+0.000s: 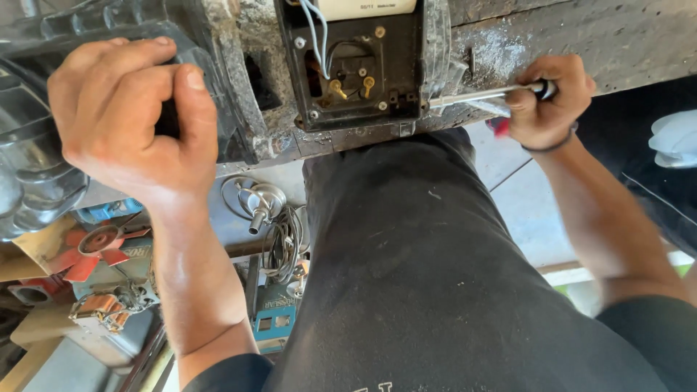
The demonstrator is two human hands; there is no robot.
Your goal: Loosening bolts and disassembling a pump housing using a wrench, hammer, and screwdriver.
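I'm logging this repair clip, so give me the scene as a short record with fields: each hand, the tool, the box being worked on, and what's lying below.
left hand: left hand gripping the dark ribbed housing
right hand: right hand closed on a screwdriver
tool: metal shaft lies level, tip at the right edge of the box
box: open black terminal box with brass terminals and pale wires
below: red fan blade, coiled cable, small metal fitting
clothing: dark trousers fill the middle
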